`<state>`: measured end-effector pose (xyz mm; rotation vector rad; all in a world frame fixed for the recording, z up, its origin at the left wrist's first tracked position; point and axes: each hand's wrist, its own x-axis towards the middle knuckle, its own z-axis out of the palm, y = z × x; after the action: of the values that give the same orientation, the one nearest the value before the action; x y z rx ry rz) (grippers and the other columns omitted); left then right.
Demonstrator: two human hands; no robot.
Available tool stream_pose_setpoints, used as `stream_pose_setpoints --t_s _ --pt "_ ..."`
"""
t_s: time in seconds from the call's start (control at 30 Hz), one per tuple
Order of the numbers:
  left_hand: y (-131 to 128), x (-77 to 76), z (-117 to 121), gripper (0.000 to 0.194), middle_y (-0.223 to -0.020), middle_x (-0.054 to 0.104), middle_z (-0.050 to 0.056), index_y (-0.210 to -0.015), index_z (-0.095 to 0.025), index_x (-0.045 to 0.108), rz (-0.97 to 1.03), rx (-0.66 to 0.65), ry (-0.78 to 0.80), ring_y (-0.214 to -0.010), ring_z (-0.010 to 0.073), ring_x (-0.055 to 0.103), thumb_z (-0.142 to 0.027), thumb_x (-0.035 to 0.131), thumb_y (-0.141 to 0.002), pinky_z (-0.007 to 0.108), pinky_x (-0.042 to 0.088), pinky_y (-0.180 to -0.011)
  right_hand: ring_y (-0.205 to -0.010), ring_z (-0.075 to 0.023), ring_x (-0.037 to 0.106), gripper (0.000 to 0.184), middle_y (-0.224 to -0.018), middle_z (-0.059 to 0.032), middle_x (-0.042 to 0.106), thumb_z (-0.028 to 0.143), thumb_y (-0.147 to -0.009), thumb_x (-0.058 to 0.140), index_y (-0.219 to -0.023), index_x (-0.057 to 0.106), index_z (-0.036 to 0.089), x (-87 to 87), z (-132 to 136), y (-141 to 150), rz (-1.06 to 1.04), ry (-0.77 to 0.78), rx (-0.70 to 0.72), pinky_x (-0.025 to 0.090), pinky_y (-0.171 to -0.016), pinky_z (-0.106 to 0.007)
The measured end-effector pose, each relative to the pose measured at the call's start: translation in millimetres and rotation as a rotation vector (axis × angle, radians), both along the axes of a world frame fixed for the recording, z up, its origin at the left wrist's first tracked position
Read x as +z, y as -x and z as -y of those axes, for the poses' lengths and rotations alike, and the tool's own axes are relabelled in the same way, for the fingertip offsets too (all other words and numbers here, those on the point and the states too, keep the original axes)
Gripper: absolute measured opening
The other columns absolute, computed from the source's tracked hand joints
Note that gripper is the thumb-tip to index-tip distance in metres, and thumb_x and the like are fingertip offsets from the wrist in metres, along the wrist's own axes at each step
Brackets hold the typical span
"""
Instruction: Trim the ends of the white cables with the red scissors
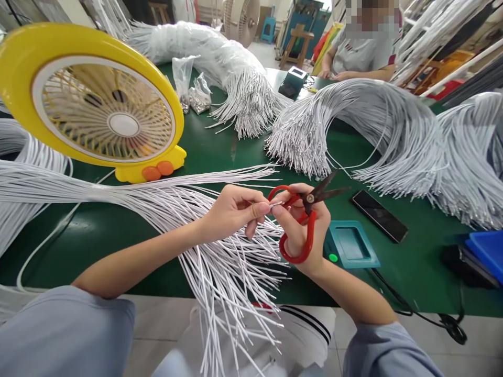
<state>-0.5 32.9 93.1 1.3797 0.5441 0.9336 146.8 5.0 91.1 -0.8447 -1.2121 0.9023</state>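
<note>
My left hand (238,212) pinches the end of a thin white cable between thumb and forefinger. Close against it, my right hand (301,230) has its thumb and fingertip at the same cable end. A pair of scissors (310,200) with red handles hangs round the fingers of that right hand, its dark blades spread and pointing right, away from the cable. Beneath both hands a loose bundle of white cables (220,251) fans out over the table's front edge, coming from the left. Exactly what sits at the pinched tip is too small to make out.
A yellow fan (173,104) stands at left on the green table (212,152). Thick cable bundles (365,115) lie across the back and right. A phone (379,215), a teal device (353,243) and a blue tray (487,254) are to the right. A co-worker (361,57) sits opposite.
</note>
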Motion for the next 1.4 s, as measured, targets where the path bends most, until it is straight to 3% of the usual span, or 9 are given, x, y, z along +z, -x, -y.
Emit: stream_pose_setpoints --t_s 0.17,0.23,0.33,0.47,0.63,0.8,1.0,1.2,1.4 --pt "3 -8.2 -20 0.026 -0.082 0.07 0.007 -0.083 -0.012 0.07 -0.347 0.152 -0.354 -0.075 0.0136 0.064 -0.032 0.054 -0.089 0.023 0.052 -0.067 -0.068 -0.0089 0.059 0.028 -0.076 0.0063 0.062 0.013 -0.076 0.064 -0.099 0.056 0.026 12.8 -10 -13 -0.152 -0.078 -0.231 0.051 -0.068 -0.026" --pt "9 -22.2 -38 0.025 -0.102 0.069 0.008 -0.095 -0.015 0.071 -0.612 0.172 -0.46 -0.091 0.0163 0.063 -0.027 0.049 -0.091 0.025 0.052 -0.077 -0.071 -0.0089 0.058 0.029 -0.076 0.0066 0.06 0.01 -0.076 0.063 -0.099 0.057 0.028 20.1 -13 -18 -0.211 -0.106 -0.263 0.051 -0.068 -0.026" --pt "19 -51.8 -66 0.024 -0.1 0.069 0.005 -0.097 -0.017 0.071 -1.056 0.246 -0.559 -0.087 0.0161 0.063 -0.022 0.049 -0.09 0.025 0.05 -0.078 -0.071 -0.0094 0.056 0.033 -0.076 0.0065 0.06 0.008 -0.075 0.062 -0.099 0.058 0.03 26.9 -14 -23 -0.234 -0.103 -0.259 0.051 -0.066 -0.025" --pt "27 -85.4 -87 0.026 -0.102 0.068 0.007 -0.097 -0.016 0.071 -1.198 0.248 -0.595 -0.095 0.0198 0.062 -0.017 0.047 -0.089 0.029 0.048 -0.086 -0.069 -0.0096 0.056 0.031 -0.075 0.0059 0.059 0.009 -0.075 0.063 -0.099 0.057 0.028 26.3 -12 -24 -0.215 -0.083 -0.233 0.051 -0.066 -0.026" --pt "25 -97.6 -86 0.027 -0.097 0.064 0.011 -0.096 -0.014 0.069 -1.289 0.236 -0.652 -0.101 0.023 0.057 -0.014 0.042 -0.089 0.032 0.047 -0.085 -0.068 -0.0098 0.057 0.028 -0.074 0.0057 0.058 0.013 -0.074 0.064 -0.097 0.056 0.027 22.9 -13 -23 -0.164 -0.06 -0.213 0.051 -0.067 -0.027" --pt "21 -90.7 -84 0.026 -0.093 0.062 0.016 -0.084 -0.01 0.065 -1.254 0.241 -0.689 -0.097 0.0255 0.056 -0.006 0.04 -0.085 0.038 0.043 -0.087 -0.067 -0.0099 0.056 0.029 -0.074 0.0054 0.059 0.014 -0.074 0.064 -0.099 0.056 0.027 22.1 -15 -23 -0.152 -0.036 -0.218 0.051 -0.066 -0.027" --pt "13 -64.6 -66 0.024 -0.088 0.067 0.007 -0.1 -0.015 0.061 -1.045 0.199 -0.708 -0.078 0.0161 0.061 -0.021 0.039 -0.094 0.026 0.047 -0.072 -0.069 -0.0088 0.057 0.031 -0.076 0.0049 0.058 0.011 -0.074 0.064 -0.101 0.057 0.026 22.1 -19 -27 -0.24 -0.02 -0.236 0.051 -0.068 -0.025" --pt "-1 -29.9 -20 0.019 -0.078 0.06 0.008 -0.087 -0.01 0.066 -0.397 0.07 -0.755 -0.065 0.0107 0.054 -0.02 0.05 -0.09 0.021 0.044 -0.056 -0.066 -0.0064 0.054 0.033 -0.078 0.0047 0.054 0.012 -0.076 0.063 -0.107 0.056 0.025 16.0 -20 -23 -0.305 0.118 -0.211 0.049 -0.064 -0.021" --pt "-4 -5.8 4 0.007 -0.072 0.059 0.004 -0.08 -0.012 0.066 -0.148 0.185 -0.697 -0.06 0.0083 0.054 -0.015 0.06 -0.084 0.018 0.048 -0.052 -0.064 -0.0076 0.056 0.028 -0.077 0.0041 0.059 0.018 -0.078 0.065 -0.102 0.054 0.024 1.6 -8 -7 -0.22 0.296 0.044 0.048 -0.065 -0.023"
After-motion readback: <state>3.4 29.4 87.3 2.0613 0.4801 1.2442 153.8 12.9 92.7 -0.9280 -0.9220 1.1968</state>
